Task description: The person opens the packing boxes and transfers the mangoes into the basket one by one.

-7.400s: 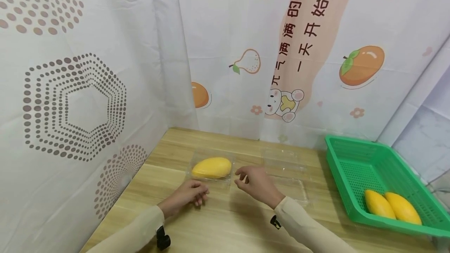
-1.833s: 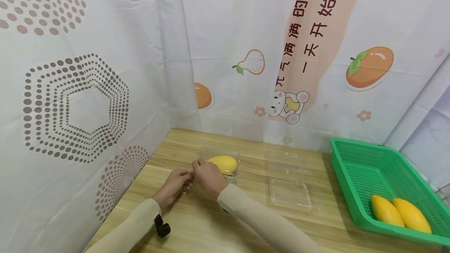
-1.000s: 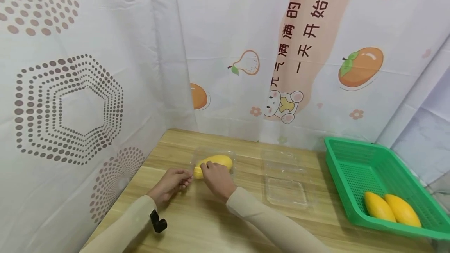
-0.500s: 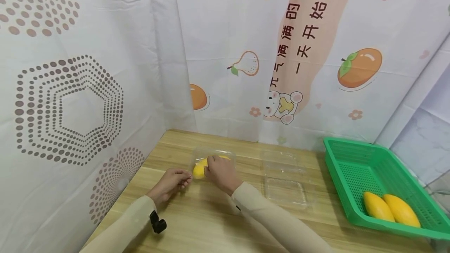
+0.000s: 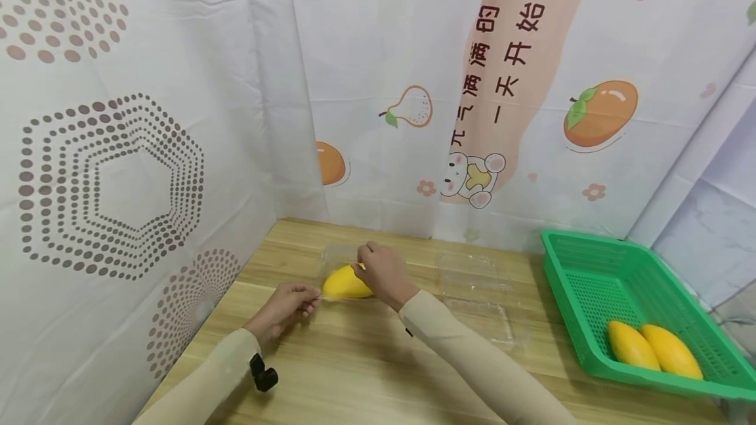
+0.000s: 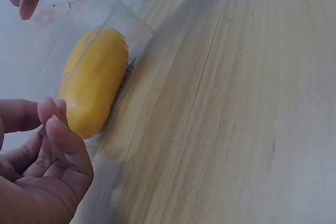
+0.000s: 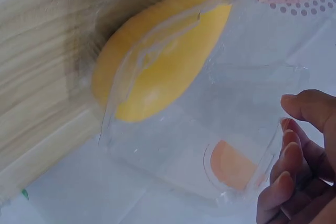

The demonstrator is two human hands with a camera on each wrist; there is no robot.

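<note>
A yellow mango (image 5: 342, 283) lies in a clear plastic clamshell box (image 5: 328, 253) on the wooden table. At the box's near left corner, my left hand (image 5: 286, 307) pinches the thin plastic edge between thumb and fingertips. My right hand (image 5: 385, 275) is over the box's right side, covering the mango's right end in the head view. In the right wrist view, the fingers (image 7: 286, 182) of that hand are bent beside a clear plastic edge, with a small gap between thumb and index fingertip. The mango (image 7: 163, 61) is seen behind the clear rim.
Another clear plastic clamshell box (image 5: 478, 320) stands open on the table (image 5: 354, 372), right of the hands. A green basket (image 5: 567, 300) at the far right holds two yellow mangoes (image 5: 670, 349). Printed curtains (image 5: 378, 169) hang behind and on the left.
My right hand came from the right to the mango, touched it, then shifted right off its left part. My left hand moved slightly left, to the box's corner.
</note>
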